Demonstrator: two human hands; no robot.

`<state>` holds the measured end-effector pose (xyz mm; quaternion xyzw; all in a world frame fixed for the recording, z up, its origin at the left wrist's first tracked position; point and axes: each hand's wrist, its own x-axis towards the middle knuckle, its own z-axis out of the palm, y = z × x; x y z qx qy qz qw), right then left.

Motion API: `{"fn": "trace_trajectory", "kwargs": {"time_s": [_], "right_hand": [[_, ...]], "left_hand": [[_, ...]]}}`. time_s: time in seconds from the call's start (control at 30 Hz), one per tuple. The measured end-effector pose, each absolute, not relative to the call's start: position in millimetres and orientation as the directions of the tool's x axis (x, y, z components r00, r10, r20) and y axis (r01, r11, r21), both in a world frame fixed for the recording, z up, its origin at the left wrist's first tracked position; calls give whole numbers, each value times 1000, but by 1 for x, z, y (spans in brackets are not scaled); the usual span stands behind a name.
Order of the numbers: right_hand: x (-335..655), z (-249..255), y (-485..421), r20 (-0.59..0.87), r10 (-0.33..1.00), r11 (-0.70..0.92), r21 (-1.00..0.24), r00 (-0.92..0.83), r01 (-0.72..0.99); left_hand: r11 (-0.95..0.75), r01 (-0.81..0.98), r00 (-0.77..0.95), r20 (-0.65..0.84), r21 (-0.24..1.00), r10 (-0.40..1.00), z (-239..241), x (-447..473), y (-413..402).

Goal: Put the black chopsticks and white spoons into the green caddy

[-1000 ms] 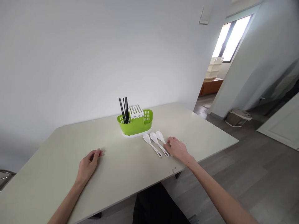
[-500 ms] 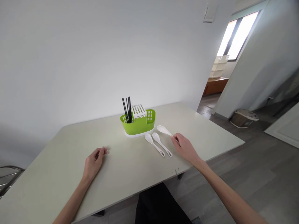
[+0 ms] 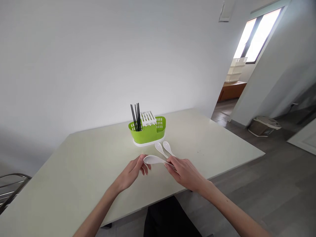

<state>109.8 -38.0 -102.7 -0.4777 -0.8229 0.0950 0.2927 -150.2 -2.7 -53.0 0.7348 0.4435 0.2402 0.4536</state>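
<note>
The brightest spot is the window (image 3: 263,36) at two o'clock, burnt out to white. The wall (image 3: 158,65) is palest towards twelve o'clock and greys towards nine; the bench (image 3: 98,154) is softly, evenly lit. Three o'clock falls into dim, smeary shadow. Wide-angle distortion slants straight lines near the edges. The held white spoon (image 3: 153,159) carries soft grey shading.

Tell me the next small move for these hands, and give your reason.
Probably best: close the left hand gently on the bowl end of the held spoon, to steady it. The right hand grips its handle, and its bowl end lies right at the left hand, though whether that hand grips it is hard to tell.
</note>
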Motion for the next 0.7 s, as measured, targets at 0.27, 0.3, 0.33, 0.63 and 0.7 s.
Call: {"fn": "trace_trajectory", "kwargs": {"time_s": [0.27, 0.3, 0.33, 0.63, 0.7], "right_hand": [[114, -106, -36, 424, 786, 605, -382, -450, 698], [113, -105, -36, 435, 781, 610, -384, -448, 693], [113, -104, -35, 445, 777, 616, -385, -446, 687], [105, -102, -31, 504, 757, 626, -376, -416, 683], [103, -103, -30, 505, 753, 631, -372, -422, 681]], "left_hand": [[-66, 429, 585, -222, 901, 780, -33, -139, -11], [-81, 469, 580, -237, 879, 779, -30, -138, -12], [-104, 511, 564, -242, 853, 790, -28, -137, -13], [-380, 638, 535, -31, 670, 844, -15, -142, -26], [-396, 641, 547, -29, 657, 837, -13, -143, -28]]}}
